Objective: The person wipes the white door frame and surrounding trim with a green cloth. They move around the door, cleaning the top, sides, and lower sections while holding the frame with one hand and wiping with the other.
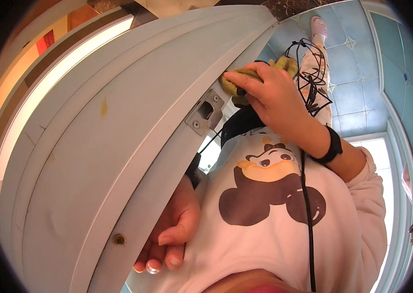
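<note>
I watch the pale door (pixel 84 161), 1 yellow stain (pixel 104 106) on its face. Beside its edge, my left hand (pixel 179 222) has fingers loosely curled, slightly apart. On the door's edge sits 1 metal plate (pixel 198 124); beyond it, at that edge, a yellow-green cloth (pixel 230 87) is pinched by my right hand's (pixel 277 95) fingers.

Door (pixel 79 166) pale grey-blue, yellow smear (pixel 104 106); cloth (pixel 230 87) olive-yellow; metal plate (pixel 197 122) silver-grey; sweatshirt (pixel 274 249) whitish, cartoon print (pixel 255 195) dark brown and yellow; wristband (pixel 333 146) black; cord (pixel 308 215) black; trousers (pixel 326 73) whitish, orange-patterned; slipper (pixel 319 27) pink; floor tiles (pixel 357 71) pale blue.
</note>
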`<state>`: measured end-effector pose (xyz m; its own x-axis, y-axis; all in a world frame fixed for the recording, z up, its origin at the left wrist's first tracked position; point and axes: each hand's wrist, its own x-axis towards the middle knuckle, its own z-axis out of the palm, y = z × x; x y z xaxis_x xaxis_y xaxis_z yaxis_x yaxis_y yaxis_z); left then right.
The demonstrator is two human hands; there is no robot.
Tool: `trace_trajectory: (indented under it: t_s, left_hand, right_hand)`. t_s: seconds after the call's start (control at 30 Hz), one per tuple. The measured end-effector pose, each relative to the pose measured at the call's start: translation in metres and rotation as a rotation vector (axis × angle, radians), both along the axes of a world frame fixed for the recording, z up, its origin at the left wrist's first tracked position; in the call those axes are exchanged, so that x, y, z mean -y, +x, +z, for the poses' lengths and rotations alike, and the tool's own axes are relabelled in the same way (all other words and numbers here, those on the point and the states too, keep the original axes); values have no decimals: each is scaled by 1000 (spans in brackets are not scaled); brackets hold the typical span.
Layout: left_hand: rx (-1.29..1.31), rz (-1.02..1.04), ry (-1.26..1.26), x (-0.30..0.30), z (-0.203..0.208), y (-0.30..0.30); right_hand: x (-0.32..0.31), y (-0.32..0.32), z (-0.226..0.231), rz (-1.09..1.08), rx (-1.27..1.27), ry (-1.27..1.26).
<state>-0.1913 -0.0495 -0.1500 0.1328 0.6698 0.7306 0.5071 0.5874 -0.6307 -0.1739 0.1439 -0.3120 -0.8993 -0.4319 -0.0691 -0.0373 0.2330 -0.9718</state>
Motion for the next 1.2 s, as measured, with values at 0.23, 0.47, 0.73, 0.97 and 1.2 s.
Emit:
trace_trajectory:
  t_s: [0.23, 0.47, 0.73, 0.97, 1.2]
  left_hand:
    - [-57, -29, -5, -5, 2, -3]
    - [-147, 2, -95, -10, 7, -13]
    - [-6, -113, 66, -17, 13, -19]
    - [88, -55, 47, -4, 20, -24]
    - [91, -64, 35, -1, 22, -22]
  right_hand:
    - [-2, -1, -6, 32, 54, 30]
    - [-13, -2, 27, 32, -99, -255]
    - [-5, -14, 78, -10, -183, -192]
    - [-3, -23, 86, -19, -243, -142]
    - [1, -29, 90, 21, -273, -143]
